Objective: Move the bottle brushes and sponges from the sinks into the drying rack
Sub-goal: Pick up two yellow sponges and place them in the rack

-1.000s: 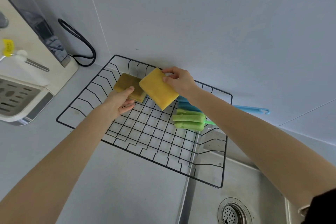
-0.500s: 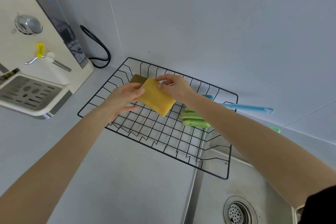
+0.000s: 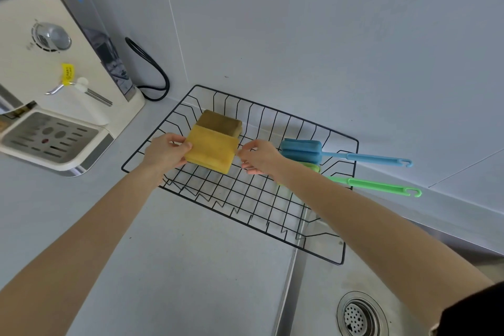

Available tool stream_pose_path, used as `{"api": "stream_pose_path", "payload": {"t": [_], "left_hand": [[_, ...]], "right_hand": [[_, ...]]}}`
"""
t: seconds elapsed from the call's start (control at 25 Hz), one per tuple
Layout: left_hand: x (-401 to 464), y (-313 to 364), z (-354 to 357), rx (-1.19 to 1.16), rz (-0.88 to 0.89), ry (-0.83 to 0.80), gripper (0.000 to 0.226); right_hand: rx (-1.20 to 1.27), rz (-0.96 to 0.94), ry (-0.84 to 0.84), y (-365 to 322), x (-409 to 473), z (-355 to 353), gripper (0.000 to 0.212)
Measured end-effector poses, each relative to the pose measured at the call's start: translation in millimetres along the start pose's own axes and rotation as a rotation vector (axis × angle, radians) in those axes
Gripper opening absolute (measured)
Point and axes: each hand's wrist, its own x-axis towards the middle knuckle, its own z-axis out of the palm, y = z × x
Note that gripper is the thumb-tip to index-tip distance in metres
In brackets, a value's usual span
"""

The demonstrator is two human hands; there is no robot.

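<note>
A black wire drying rack (image 3: 286,229) sits on the counter against the wall. Inside it, a yellow sponge (image 3: 211,150) lies partly over a brownish sponge (image 3: 221,122). My left hand (image 3: 165,151) grips the yellow sponge's left edge. My right hand (image 3: 259,157) hovers just off its right edge, fingers apart, holding nothing. A blue bottle brush (image 3: 301,148) and a green bottle brush (image 3: 376,187) lie at the rack's right side, handles sticking out over the rim. My right arm hides most of the green brush's head.
A cream water dispenser (image 3: 51,71) with a drip tray stands at the left, its black cord (image 3: 152,68) looping along the wall. A steel sink with a drain (image 3: 360,315) lies at the lower right, under the rack's corner.
The yellow sponge has come down onto the brownish sponge. My right hand let go of it and drew back to the right, while my left hand took its left edge.
</note>
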Motion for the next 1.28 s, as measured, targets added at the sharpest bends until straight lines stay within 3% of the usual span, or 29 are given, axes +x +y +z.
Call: {"api": "stream_pose_path", "payload": {"t": [0.2, 0.32, 0.56, 0.8, 1.08, 1.28], "left_hand": [[8.5, -6.9, 7.5, 0.318, 0.066, 0.046, 0.037], [6.1, -8.8, 15.6, 0.51, 0.058, -0.005, 0.042], [6.7, -6.5, 24.6, 0.554, 0.098, -0.04, 0.045], [3.8, -6.6, 26.8, 0.696, 0.142, -0.086, 0.046], [-10.2, 3.6, 23.5, 0.797, 0.153, -0.118, 0.047], [-29.1, 14.5, 19.9, 0.78, 0.242, -0.157, 0.029]], "right_hand": [[0.171, 0.079, -0.098, -1.9, 2.1, 14.4, 0.039], [0.265, 0.112, -0.141, 0.0, 3.4, 19.7, 0.041], [0.273, 0.068, -0.104, -0.9, 8.9, 26.9, 0.044], [0.203, 0.007, -0.127, 12.9, 6.9, 22.9, 0.056], [0.104, -0.034, -0.143, 9.6, -14.8, 17.3, 0.054], [-0.254, -0.141, -0.028, 8.4, -46.4, 3.7, 0.054]]}}
